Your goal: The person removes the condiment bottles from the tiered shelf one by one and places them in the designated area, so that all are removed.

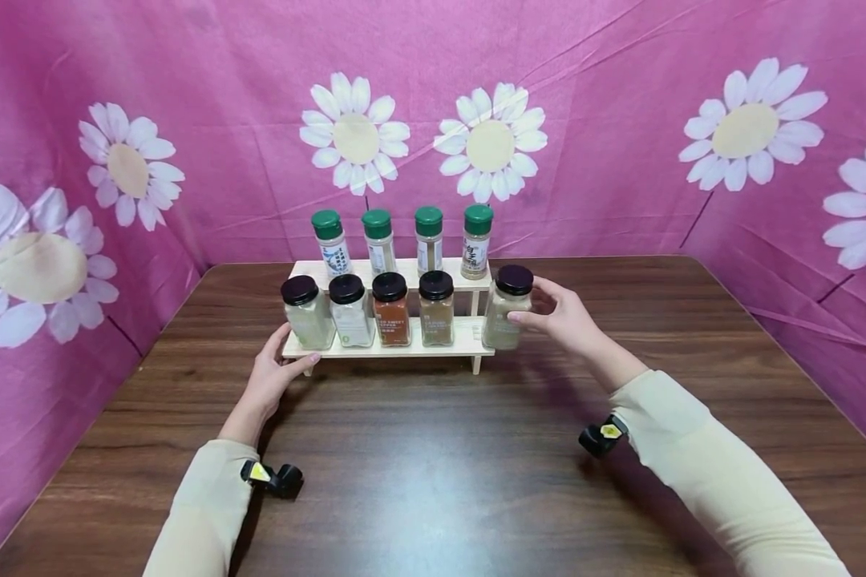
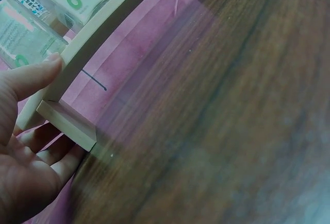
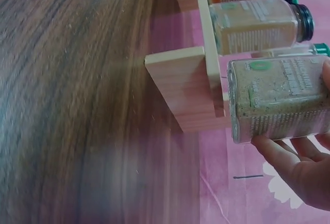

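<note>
A two-tier wooden spice rack (image 1: 375,351) stands on the table. My left hand (image 1: 269,377) grips its lower left end; in the left wrist view the thumb (image 2: 38,77) lies on the shelf's front edge and the fingers go behind the leg (image 2: 69,126). With my right hand (image 1: 566,316) I hold a square glass spice jar (image 1: 503,316) with a black lid at the rack's lower right end. The right wrist view shows this jar (image 3: 278,95) upheld by fingers beneath it, its base beside the shelf end. It contains a pale greenish-brown seasoning.
On the lower shelf stand several black-lidded jars, among them a red-orange one (image 1: 392,316) and a brown one (image 1: 436,316). Several green-capped bottles, such as the rightmost (image 1: 475,248), line the upper shelf. A pink flowered cloth (image 1: 592,200) hangs behind the brown wooden table (image 1: 404,465).
</note>
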A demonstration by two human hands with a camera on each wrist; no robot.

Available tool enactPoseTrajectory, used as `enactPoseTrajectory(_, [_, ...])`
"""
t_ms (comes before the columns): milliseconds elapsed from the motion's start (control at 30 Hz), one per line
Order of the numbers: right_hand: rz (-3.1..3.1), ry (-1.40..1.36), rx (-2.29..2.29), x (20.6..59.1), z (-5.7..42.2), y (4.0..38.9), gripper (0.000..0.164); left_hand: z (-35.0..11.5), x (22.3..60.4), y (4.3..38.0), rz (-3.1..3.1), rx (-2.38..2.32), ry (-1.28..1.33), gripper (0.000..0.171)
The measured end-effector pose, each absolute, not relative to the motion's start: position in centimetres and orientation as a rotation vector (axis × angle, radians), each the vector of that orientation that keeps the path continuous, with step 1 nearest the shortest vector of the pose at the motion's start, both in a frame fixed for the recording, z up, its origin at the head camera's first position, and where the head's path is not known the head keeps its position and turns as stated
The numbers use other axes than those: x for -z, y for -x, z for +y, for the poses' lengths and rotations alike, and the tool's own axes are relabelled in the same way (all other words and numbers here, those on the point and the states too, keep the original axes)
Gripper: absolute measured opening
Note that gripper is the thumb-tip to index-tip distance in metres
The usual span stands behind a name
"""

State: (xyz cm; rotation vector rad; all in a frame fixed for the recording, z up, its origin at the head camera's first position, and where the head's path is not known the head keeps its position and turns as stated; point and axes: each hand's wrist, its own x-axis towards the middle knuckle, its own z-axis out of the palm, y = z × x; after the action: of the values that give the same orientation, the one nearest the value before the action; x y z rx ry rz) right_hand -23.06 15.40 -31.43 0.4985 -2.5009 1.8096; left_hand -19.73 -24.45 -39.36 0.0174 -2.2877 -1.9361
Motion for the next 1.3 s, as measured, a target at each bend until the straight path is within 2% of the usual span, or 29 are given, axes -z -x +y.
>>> enactPoseTrajectory(400, [-2.391, -0.533, -1.996, 31.1, 18.2, 23.6, 0.054, -24.5, 39.3, 19.8, -2.289, 1.952, -0.026, 0.072])
enactPoseTrajectory(633, [-2.347, -0.588, -2.083, 32.2, 19.4, 24.9, 0.053, -24.7, 39.3, 19.7, -2.282, 1.956, -0.023, 0.071])
enactPoseTrajectory(933, [-2.450, -0.503, -2.022, 33.0, 20.2, 26.9, 0.062, -24.5, 39.5, 19.8, -2.274, 1.963, -0.017, 0.071])
enactPoseTrajectory(1033, [-2.461, -0.502, -2.034, 33.5, 20.3, 27.8, 0.066, -24.5, 39.5, 19.8, -2.269, 1.963, -0.017, 0.071])
enactPoseTrajectory(1167, [-2.346, -0.599, -2.221, 35.9, 21.2, 30.8, 0.064, -24.5, 39.5, 19.8, -2.263, 1.965, -0.010, 0.070])
enactPoseTrajectory(1300, [-2.344, -0.515, -2.235, 37.0, 21.4, 32.9, 0.064, -24.4, 39.6, 19.8, -2.261, 1.962, 0.003, 0.070])
